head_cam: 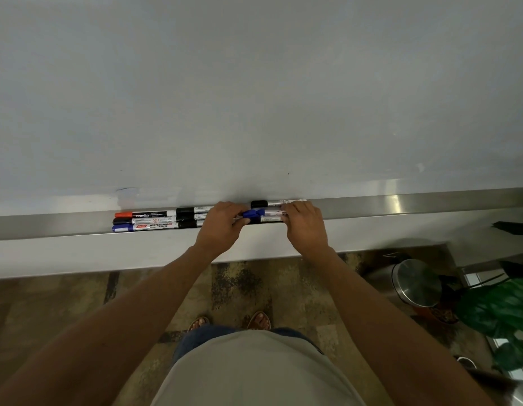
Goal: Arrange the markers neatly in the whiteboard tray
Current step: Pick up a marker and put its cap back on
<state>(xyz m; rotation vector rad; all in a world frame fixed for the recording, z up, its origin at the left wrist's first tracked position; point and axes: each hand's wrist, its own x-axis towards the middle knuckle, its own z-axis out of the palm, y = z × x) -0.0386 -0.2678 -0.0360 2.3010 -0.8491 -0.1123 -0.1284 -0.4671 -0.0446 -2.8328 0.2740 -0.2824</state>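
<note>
A metal whiteboard tray [400, 210] runs across the view under the whiteboard. At its left lie three markers side by side: a red-capped one [143, 214], a black-capped one [143, 220] and a blue-capped one [143, 227]. More black-capped markers [190, 217] continue to their right. My left hand [223, 222] and my right hand [302, 221] rest in the tray and pinch the two ends of a blue-capped marker [263, 213]. Behind it a black-capped marker [269, 203] lies against the board. Other markers under my hands are partly hidden.
The whiteboard [254, 98] fills the upper view. Below the tray is a patterned floor with my sandalled feet [229, 320]. A steel pedal bin [417, 282] and a green leafy plant [497, 309] stand at the right.
</note>
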